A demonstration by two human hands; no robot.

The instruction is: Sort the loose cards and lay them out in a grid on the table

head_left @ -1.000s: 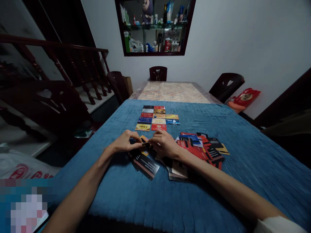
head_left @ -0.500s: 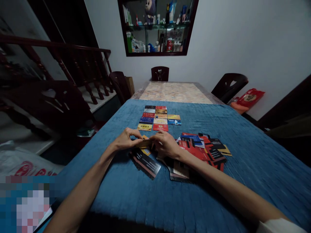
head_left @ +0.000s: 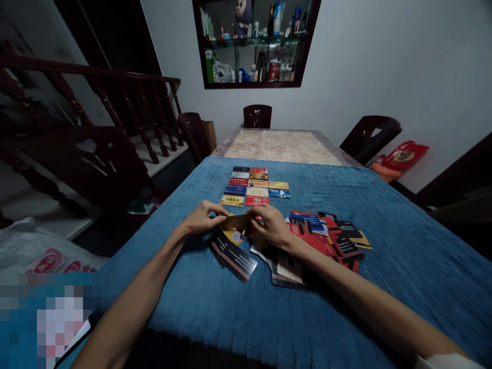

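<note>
Between my two hands a gold card is held up, tilted, over the blue cloth. My left hand pinches its left end with thumb and finger. At the right end, my right hand grips it with fingertips; its lower fingers are partly hidden. Just beneath lie a yellow card with a square code and a fan of black cards. A loose heap of red, black and blue cards spreads to the right of my right hand. Beyond my hands, several cards lie face up in neat columns.
The blue cloth covers the near part of the table, with a patterned top beyond. Dark wooden chairs stand around it. A white plastic bag is at the left, a red bag at the right.
The gold card has come into fuller view between my hands, its face showing more. My hands are slightly farther apart. The whole view has shifted a little.
</note>
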